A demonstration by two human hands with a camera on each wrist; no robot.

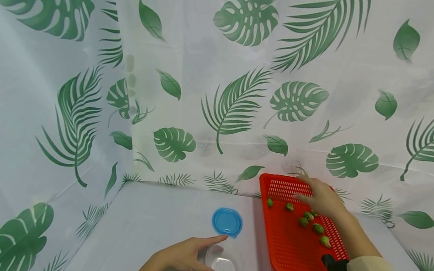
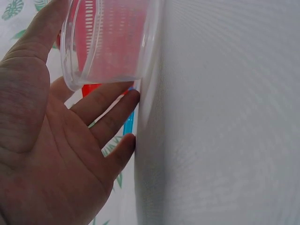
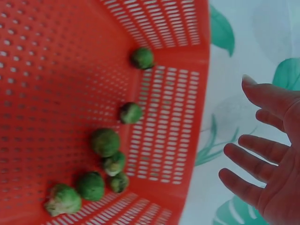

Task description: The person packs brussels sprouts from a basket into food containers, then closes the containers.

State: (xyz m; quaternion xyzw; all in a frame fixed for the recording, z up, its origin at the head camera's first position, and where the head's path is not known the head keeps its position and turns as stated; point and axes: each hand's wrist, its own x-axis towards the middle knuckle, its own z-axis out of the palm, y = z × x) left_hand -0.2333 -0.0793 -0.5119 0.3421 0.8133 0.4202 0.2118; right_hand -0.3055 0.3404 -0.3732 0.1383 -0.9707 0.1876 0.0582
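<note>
A clear round plastic tub (image 1: 224,268) stands on the table near the front. My left hand (image 1: 187,255) is at its left side, thumb and index finger spread around it; in the left wrist view the other fingers extend loosely beside the tub (image 2: 110,42). Whether the fingertips touch it I cannot tell. Over the far right part of a red perforated basket (image 1: 284,249) reaches my right hand (image 1: 320,198), fingers apart, holding nothing. Several Brussels sprouts (image 1: 318,228) lie inside. In the right wrist view the hand (image 3: 276,154) is apart from the sprouts (image 3: 105,142).
A blue lid (image 1: 227,222) lies on the white table (image 1: 147,220) behind the tub, left of the basket. White sheeting (image 1: 213,88) with green leaf prints rises behind and at the left. A black strap piece (image 1: 333,264) sits at the right sleeve.
</note>
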